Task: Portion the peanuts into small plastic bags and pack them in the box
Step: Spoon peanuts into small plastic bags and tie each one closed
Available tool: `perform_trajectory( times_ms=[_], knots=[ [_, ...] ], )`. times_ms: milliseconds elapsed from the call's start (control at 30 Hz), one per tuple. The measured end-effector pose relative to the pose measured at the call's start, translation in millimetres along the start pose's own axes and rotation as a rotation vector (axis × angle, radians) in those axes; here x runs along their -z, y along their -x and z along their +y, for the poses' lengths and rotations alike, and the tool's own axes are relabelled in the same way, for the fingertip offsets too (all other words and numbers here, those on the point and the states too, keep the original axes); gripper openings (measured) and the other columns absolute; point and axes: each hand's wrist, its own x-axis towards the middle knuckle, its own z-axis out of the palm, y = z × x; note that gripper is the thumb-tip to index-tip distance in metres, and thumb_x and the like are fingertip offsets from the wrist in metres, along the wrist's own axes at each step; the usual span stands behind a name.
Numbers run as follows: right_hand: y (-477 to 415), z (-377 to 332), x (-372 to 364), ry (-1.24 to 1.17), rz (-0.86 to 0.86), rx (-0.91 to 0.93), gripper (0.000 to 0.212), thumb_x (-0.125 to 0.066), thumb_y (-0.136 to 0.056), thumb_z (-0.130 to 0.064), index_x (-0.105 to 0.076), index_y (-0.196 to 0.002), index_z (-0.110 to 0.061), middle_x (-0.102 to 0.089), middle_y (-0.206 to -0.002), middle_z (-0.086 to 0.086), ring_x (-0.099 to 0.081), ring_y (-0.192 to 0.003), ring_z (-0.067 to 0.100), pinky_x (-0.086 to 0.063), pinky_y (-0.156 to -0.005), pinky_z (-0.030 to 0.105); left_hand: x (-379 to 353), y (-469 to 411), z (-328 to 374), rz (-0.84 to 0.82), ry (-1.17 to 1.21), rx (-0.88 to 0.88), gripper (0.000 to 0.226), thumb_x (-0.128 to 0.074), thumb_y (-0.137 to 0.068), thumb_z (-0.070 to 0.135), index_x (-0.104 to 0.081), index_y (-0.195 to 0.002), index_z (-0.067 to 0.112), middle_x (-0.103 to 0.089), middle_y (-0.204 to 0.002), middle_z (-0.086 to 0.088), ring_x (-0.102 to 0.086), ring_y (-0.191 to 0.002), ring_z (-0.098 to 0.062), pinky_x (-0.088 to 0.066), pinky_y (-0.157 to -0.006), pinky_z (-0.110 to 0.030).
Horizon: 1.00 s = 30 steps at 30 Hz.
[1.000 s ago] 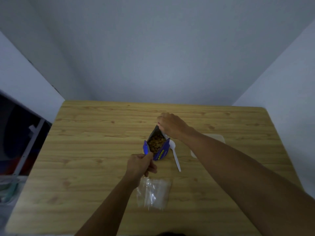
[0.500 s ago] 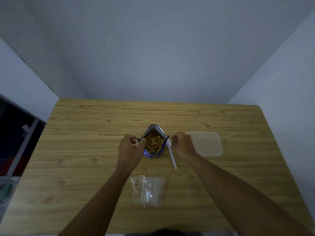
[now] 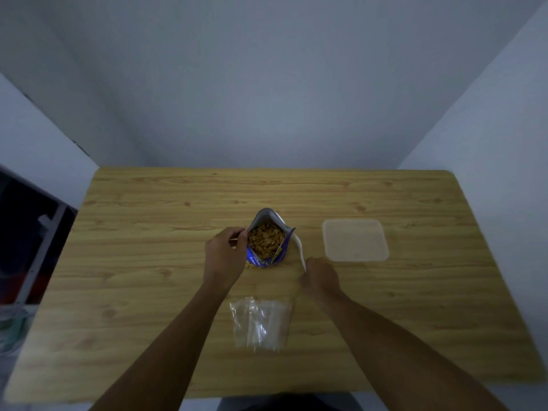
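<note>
A blue foil peanut bag (image 3: 268,259) stands open at the table's middle, with brown peanuts (image 3: 264,239) showing inside. My left hand (image 3: 225,256) grips the bag's left edge. A white plastic spoon (image 3: 299,250) lies just right of the bag. My right hand (image 3: 320,278) closes its fingertips on the near end of the spoon's handle. A stack of small clear plastic bags (image 3: 261,321) lies flat in front of the peanut bag, between my forearms. A translucent plastic box (image 3: 355,240) sits to the right, apart from both hands.
The wooden table (image 3: 148,262) fills a corner between grey walls, which meet its far edge and right side. To the left, past the table's edge, stands a dark rack with a metal frame (image 3: 32,250).
My right hand has left the peanut bag's right edge and come back toward me, down onto the spoon's handle. My left hand has stayed on the bag, which now stands wider open.
</note>
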Motion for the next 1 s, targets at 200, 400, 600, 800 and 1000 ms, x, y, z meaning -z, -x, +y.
perform_trajectory(
  times_ms=[200, 400, 600, 800, 1000],
  knots=[
    [0.2, -0.1, 19.4, -0.292, 0.016, -0.114, 0.029, -0.075, -0.078, -0.028, -0.071, -0.100, -0.010, -0.067, -0.103, 0.013, -0.068, -0.098, 0.031, -0.053, -0.073, 0.033, -1.6, -2.3, -1.1, -0.001, 0.019, 0.021, 0.016, -0.061, -0.094, 0.016, -0.076, -0.099, 0.012, -0.072, -0.083, 0.005, -0.057, -0.071, 0.013, -0.037, -0.063, 0.004],
    [-6.0, -11.6, 93.7, -0.695, 0.456, 0.047, 0.009, -0.068, -0.086, -0.019, -0.069, -0.078, -0.016, -0.063, -0.080, 0.004, -0.057, -0.076, 0.019, -0.036, -0.066, 0.025, -2.2, -2.6, -1.8, -0.005, 0.019, 0.020, 0.016, -0.060, -0.094, 0.018, -0.076, -0.094, 0.014, -0.070, -0.077, 0.010, -0.057, -0.069, 0.015, -0.036, -0.061, 0.003],
    [1.7, -25.0, 160.2, -0.740, 0.639, 0.308, 0.036, -0.075, -0.086, -0.029, -0.053, -0.062, -0.013, -0.049, -0.062, -0.002, -0.040, -0.056, 0.007, -0.032, -0.054, 0.020, -1.6, -2.0, -3.4, 0.008, 0.026, 0.019, 0.016, -0.061, -0.093, 0.018, -0.076, -0.091, 0.014, -0.071, -0.077, 0.009, -0.062, -0.071, 0.006, -0.035, -0.062, 0.004],
    [14.8, -37.7, 150.3, -0.510, 0.545, 0.593, 0.041, -0.077, -0.084, -0.024, -0.044, -0.061, -0.016, -0.045, -0.060, -0.008, -0.042, -0.056, 0.016, -0.035, -0.052, 0.031, -0.7, -1.1, -6.0, 0.005, 0.030, 0.014, 0.017, -0.061, -0.094, 0.020, -0.077, -0.095, 0.013, -0.071, -0.079, 0.008, -0.059, -0.071, 0.010, -0.038, -0.063, 0.002],
    [16.1, -47.2, 110.2, -0.250, 0.452, 0.435, 0.036, -0.067, -0.090, -0.035, -0.044, -0.065, -0.023, -0.047, -0.073, -0.007, -0.048, -0.072, 0.020, -0.032, -0.061, 0.029, 0.6, -2.8, -7.3, -0.001, 0.006, -0.001, 0.017, -0.061, -0.094, 0.020, -0.076, -0.094, 0.013, -0.073, -0.083, 0.005, -0.061, -0.072, 0.000, -0.038, -0.063, 0.003]
  ],
)
